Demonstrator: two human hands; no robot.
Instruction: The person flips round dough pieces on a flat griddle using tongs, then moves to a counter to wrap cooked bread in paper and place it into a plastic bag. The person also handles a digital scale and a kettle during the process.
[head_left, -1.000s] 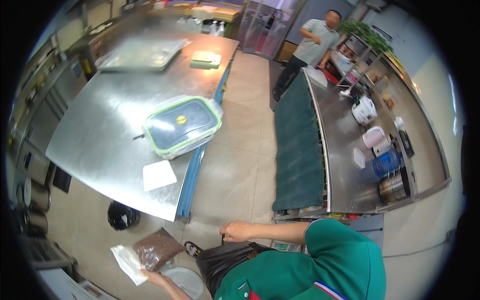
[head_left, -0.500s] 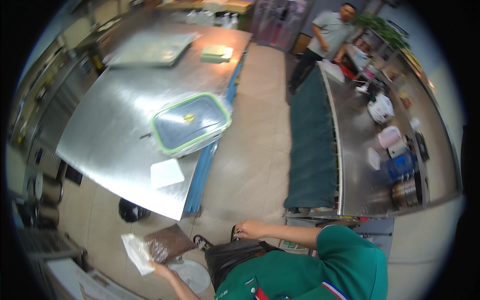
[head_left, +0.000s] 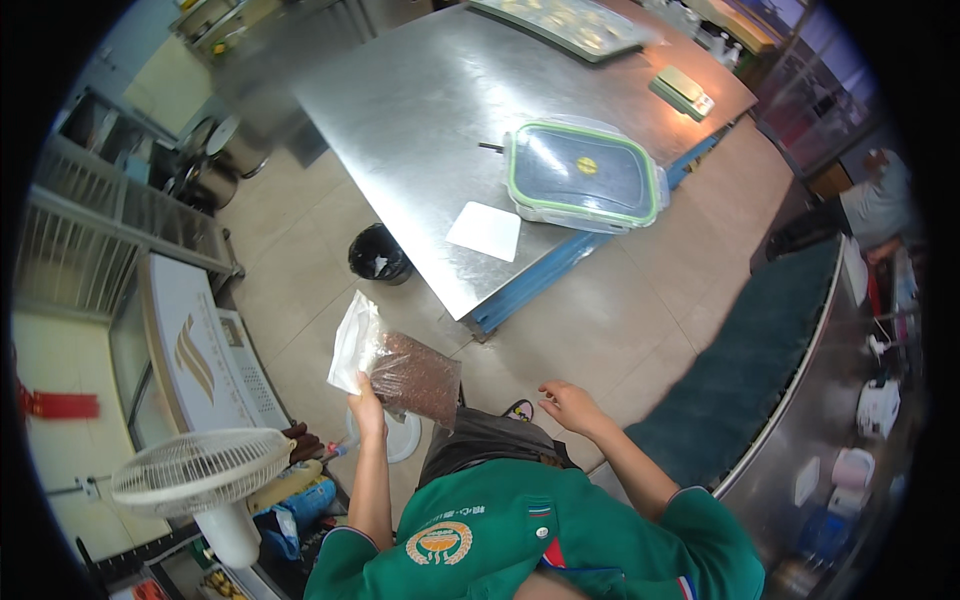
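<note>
My left hand [head_left: 367,402] is closed on a clear plastic bag of dark brown, grainy stuff [head_left: 418,378], gripping it by its white upper end. The bag hangs tilted in front of my lap, above the floor. My right hand [head_left: 570,406] is in the air to the right of the bag, fingers apart and holding nothing. Ahead of both hands is the corner of a steel table [head_left: 400,130]. On it lie a white square sheet [head_left: 485,231] and a lidded clear container [head_left: 585,170] with a green rim.
A black bin [head_left: 379,254] stands beside the table. A white fan [head_left: 203,470] is at the lower left, near a white-panelled cabinet [head_left: 196,350]. A green scale [head_left: 683,92] and a tray [head_left: 565,24] sit at the table's far side. Another person [head_left: 870,205] stands at the right by a counter.
My view has swung to the left, bringing the fan and cabinet into sight. The bag stays in my left hand and appears raised. My right hand has come away from my body, fingers spread.
</note>
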